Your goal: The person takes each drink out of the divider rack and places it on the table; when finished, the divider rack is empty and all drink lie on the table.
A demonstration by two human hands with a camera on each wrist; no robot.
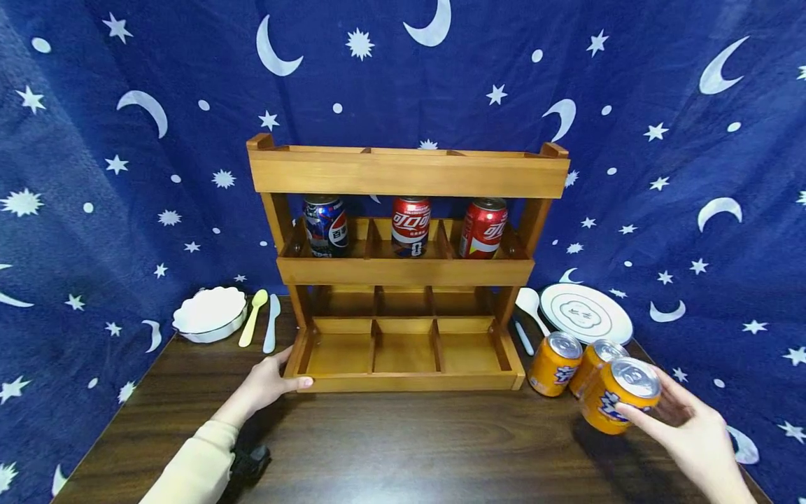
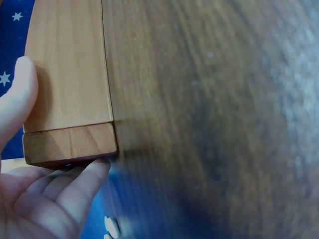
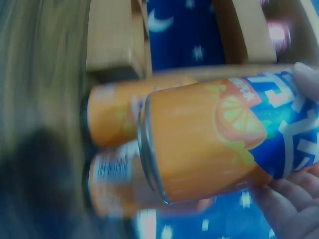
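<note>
So, everything here sits around a wooden tiered rack (image 1: 409, 273). Right hand (image 1: 695, 430) has its thumb and fingers wrapped round an orange soda can (image 1: 620, 399), holding it a bit tilted and clear of the dark wood table (image 1: 403, 448), off the rack's right front corner. Two more orange cans (image 1: 553, 364) (image 1: 585, 371) stand on the table between that one and the rack, pretty much shoulder to shoulder. Left hand (image 1: 267, 381) is gripping the rack's lower left front corner, thumb on one side of the wood and fingers on the other. Up on the rack's middle tier you've got a blue Pepsi can (image 1: 326, 227) in the left compartment, then a red Coca-Cola can (image 1: 411, 227) in the centre one and another Coke (image 1: 483, 229) in the right. Left of the rack: white scalloped bowl (image 1: 214, 331), yellow spoon (image 1: 251, 323), pale blue knife (image 1: 272, 323). Right of it, behind the orange cans, there's a white spoon (image 1: 530, 302) and a dark-rimmed white plate (image 1: 613, 320). Starry blue cloth (image 1: 655, 77) hangs behind the rack.
</note>
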